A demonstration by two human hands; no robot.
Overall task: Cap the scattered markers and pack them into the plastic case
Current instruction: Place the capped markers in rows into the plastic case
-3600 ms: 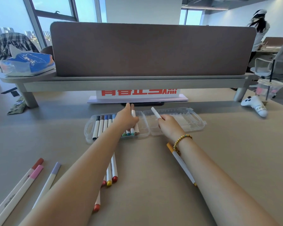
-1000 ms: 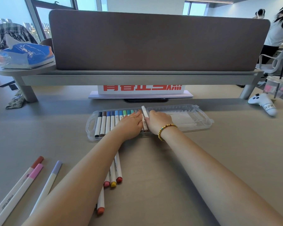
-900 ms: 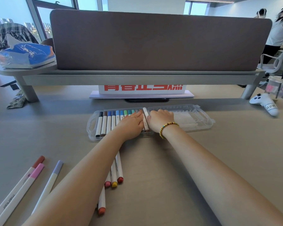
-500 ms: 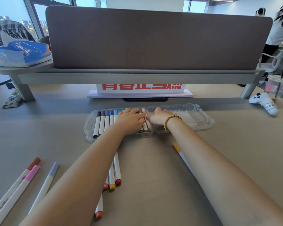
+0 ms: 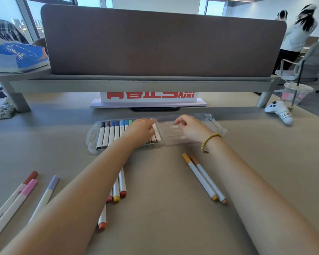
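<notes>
**Hands over the open marker case, several markers still loose**

The clear plastic case (image 5: 156,133) lies open flat near the far middle of the beige worktop (image 5: 265,162), its two halves side by side. The left half holds a row of capped white-barrelled markers (image 5: 109,133); black, brown, blue and green caps show, but the left hand (image 5: 140,130) covers the right part of the row, so the count there cannot be made out. That hand rests knuckles-up on the markers with fingers curled; whether it grips one cannot be told. The right hand (image 5: 190,127), with a yellow bead bracelet (image 5: 209,140) on the wrist, hangs over the right half of the case with fingers loosely curled and nothing seen in them. What lies in that half under the hand is hard to make out.

Nearer the front edge, two orange-capped markers (image 5: 204,179) lie side by side beside the right forearm. A cluster with red and yellow ends (image 5: 118,188) is partly hidden under the left forearm. At the front left corner lie three more markers (image 5: 31,192), capped brown, pink and lilac, their lower ends cut off by the picture's edge.

A brown divider panel (image 5: 162,41) stands along the far edge, with a red-lettered white sign (image 5: 150,95) half hidden beneath its shelf. A white game controller (image 5: 278,111) sits at the far right.
</notes>
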